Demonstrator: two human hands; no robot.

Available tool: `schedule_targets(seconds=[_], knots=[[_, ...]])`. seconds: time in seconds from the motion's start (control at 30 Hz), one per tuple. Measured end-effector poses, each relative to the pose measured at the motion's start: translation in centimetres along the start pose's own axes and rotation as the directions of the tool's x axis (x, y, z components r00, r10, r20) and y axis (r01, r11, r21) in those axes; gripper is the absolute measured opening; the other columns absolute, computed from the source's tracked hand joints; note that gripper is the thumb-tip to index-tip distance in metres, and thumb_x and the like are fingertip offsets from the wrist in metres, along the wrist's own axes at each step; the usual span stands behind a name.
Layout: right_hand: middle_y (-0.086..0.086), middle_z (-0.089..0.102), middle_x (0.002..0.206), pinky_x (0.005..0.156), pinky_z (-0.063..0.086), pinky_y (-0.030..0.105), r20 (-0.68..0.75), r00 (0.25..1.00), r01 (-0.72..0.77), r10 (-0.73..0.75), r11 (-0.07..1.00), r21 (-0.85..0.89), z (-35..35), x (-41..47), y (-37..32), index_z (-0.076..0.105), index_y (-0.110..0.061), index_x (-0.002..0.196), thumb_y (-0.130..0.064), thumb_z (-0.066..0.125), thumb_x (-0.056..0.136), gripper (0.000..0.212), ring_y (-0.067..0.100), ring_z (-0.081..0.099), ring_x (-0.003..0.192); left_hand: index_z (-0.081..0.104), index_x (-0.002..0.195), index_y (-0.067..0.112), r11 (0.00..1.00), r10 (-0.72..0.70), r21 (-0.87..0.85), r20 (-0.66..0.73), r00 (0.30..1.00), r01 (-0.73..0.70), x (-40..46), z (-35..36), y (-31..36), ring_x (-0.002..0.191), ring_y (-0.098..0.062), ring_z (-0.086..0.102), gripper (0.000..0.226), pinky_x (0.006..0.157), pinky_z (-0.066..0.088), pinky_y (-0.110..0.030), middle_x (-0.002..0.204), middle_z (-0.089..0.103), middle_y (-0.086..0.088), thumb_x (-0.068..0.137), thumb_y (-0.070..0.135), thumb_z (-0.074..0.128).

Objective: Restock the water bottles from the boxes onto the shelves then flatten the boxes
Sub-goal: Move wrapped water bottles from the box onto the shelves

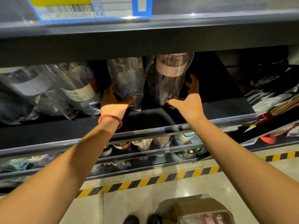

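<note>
Up high, left hand (pixel 113 99) gripping dark bottle (pixel 127 81), right hand (pixel 190 101) cupping pink-lidded bottle (pixel 171 75)

Both arms reached into a dark shelf (pixel 210 110). The left hand (pixel 113 101), a red bead bracelet (pixel 110 118) on its wrist, gripped the base of a dark bottle (pixel 127 80) wrapped in clear plastic. The right hand (pixel 189 101) curled round a pink-lidded bottle (pixel 171 75), also bagged, standing just beside the dark one. More wrapped bottles (pixel 68 89) leaned at the left. Below, an open cardboard box (pixel 199 209) stood on the tiled floor (pixel 145 204), near the yellow-and-black striped tape (pixel 145 181).
</note>
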State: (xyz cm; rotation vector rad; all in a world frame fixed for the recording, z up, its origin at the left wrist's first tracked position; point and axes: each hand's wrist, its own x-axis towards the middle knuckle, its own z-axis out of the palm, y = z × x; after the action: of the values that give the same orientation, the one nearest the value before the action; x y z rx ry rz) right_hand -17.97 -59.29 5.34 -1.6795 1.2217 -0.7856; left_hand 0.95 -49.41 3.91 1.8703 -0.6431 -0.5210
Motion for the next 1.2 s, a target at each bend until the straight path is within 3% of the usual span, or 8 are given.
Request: schedule_targets(seconds=[0.2,0.37,0.5,0.6,0.67,0.83,0.97,1.2], knots=[[0.0,0.04,0.141,0.101,0.035,0.027,-0.074,0.986,-0.146,0.151,0.986,0.075,-5.0,-7.6,-1.2,0.03,-0.021,0.143,-0.016,0.075,0.079,0.078,0.014,0.036,0.132,0.055,0.123,0.002,0.993,-0.082,0.091,0.037,0.996,0.078,-5.9,-2.1,1.7,0.117,-0.025,0.053,0.061,0.095,0.043,-0.033,0.126,0.057,-0.011,0.074,0.028,0.078],[0.001,0.047,0.137,0.101,0.04,0.03,-0.154,0.95,-0.249,0.272,0.956,0.155,-9.5,-17.3,-1.7,0.043,-0.019,0.137,-0.011,0.073,0.081,0.064,0.016,0.043,0.127,0.045,0.135,0.009,0.998,-0.041,-0.034,0.271,0.962,0.052,-12.3,-2.7,4.1,0.123,-0.02,0.05,0.067,0.103,0.043,-0.037,0.135,0.051,-0.008,0.076,0.008,0.076],[0.005,0.054,0.125,0.1,0.042,0.035,-0.272,0.861,-0.362,0.43,0.893,0.267,-11.7,-26.5,-1.1,0.051,-0.019,0.123,-0.004,0.075,0.077,0.054,0.023,0.049,0.12,0.05,0.124,0.002,1.0,-0.009,-0.008,0.617,0.787,0.017,-18.1,-2.2,5.3,0.094,-0.003,0.063,0.06,0.088,0.052,-0.023,0.112,0.062,-0.009,0.071,0.002,0.079],[0.016,0.055,0.126,0.09,0.045,0.028,-0.364,0.755,-0.414,0.545,0.828,0.379,-12.3,-32.9,-0.2,0.053,-0.015,0.116,0.003,0.073,0.076,0.048,0.024,0.051,0.114,0.052,0.117,-0.008,0.993,-0.024,0.087,0.813,0.581,-0.081,-22.5,-1.2,5.2,0.109,-0.031,0.059,0.081,0.095,0.049,-0.042,0.117,0.059,-0.023,0.056,0.033,0.085],[0.018,0.055,0.126,0.088,0.046,0.026,-0.424,0.665,-0.422,0.615,0.777,0.467,-12.5,-36.7,0.4,0.053,-0.009,0.117,0.006,0.07,0.077,0.046,0.025,0.052,0.112,0.052,0.123,-0.003,0.984,-0.045,0.117,0.894,0.446,-0.134,-25.4,-0.6,4.6,0.11,-0.019,0.055,0.101,0.094,0.047,-0.033,0.118,0.057,-0.009,0.044,0.053,0.082],[0.008,0.06,0.113,0.085,0.047,0.028,-0.497,0.457,-0.452,0.738,0.673,0.585,-11.6,-45.2,2.3,0.057,-0.014,0.113,0.0,0.071,0.078,0.04,0.021,0.056,0.105,0.049,0.124,-0.007,0.938,-0.147,0.197,0.971,0.188,-0.284,-32.0,1.5,3.4,0.119,-0.04,0.051,0.066,0.096,0.045,-0.038,0.124,0.052,-0.033,0.072,0.021,0.079],[0.004,0.062,0.106,0.09,0.05,0.044,-0.495,0.304,-0.47,0.814,0.58,0.665,-10.8,-50.3,5.2,0.059,-0.019,0.106,0.0,0.072,0.076,0.037,0.024,0.059,0.103,0.046,0.128,-0.002,0.906,-0.27,0.286,0.958,0.093,-0.313,-35.8,3.8,1.2,0.112,-0.029,0.055,0.059,0.097,0.047,-0.039,0.129,0.052,-0.021,0.078,0.013,0.075],[0.004,0.058,0.103,0.089,0.045,0.031,-0.416,0.096,-0.433,0.904,0.414,0.801,-10.8,-55.6,10.0,0.06,-0.009,0.112,0.001,0.071,0.078,0.038,0.019,0.055,0.098,0.043,0.132,0.001,0.863,-0.389,0.384,0.92,0.054,-0.329,-42.2,8.1,-1.8,0.103,-0.014,0.052,0.058,0.084,0.042,-0.022,0.107,0.056,0.001,0.081,0.003,0.069]])
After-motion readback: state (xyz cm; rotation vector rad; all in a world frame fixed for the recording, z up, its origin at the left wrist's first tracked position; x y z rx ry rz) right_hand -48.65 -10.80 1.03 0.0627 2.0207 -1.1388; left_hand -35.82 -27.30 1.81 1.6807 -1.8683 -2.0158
